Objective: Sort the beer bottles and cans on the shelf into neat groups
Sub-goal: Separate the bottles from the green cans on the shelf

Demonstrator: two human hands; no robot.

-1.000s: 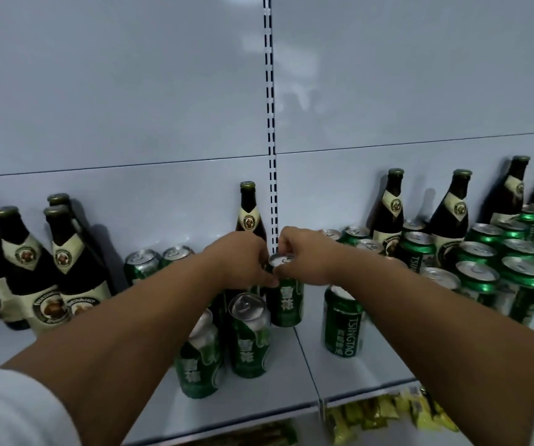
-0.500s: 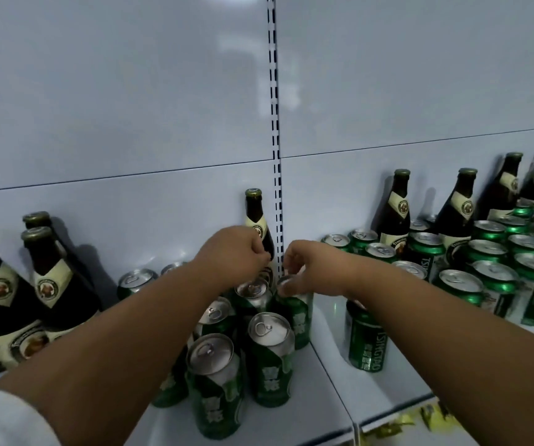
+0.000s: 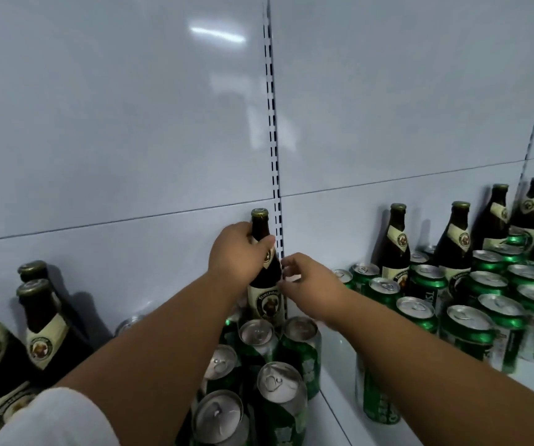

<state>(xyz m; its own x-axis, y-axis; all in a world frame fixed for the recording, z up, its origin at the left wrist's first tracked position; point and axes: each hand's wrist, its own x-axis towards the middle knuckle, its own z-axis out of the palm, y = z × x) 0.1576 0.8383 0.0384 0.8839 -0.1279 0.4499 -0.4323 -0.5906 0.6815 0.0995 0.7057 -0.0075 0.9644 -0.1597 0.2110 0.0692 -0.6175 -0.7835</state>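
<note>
Left hand grasps a brown bottle by the neck at the back wall.

The right hand sits just right of that bottle, fingers loosely curled beside its label; I cannot tell whether they touch it. A cluster of green cans stands below both hands. More bottles and cans stand farther right; other bottles far left.

A pale shelf carries upright brown bottles and green cans.
</note>
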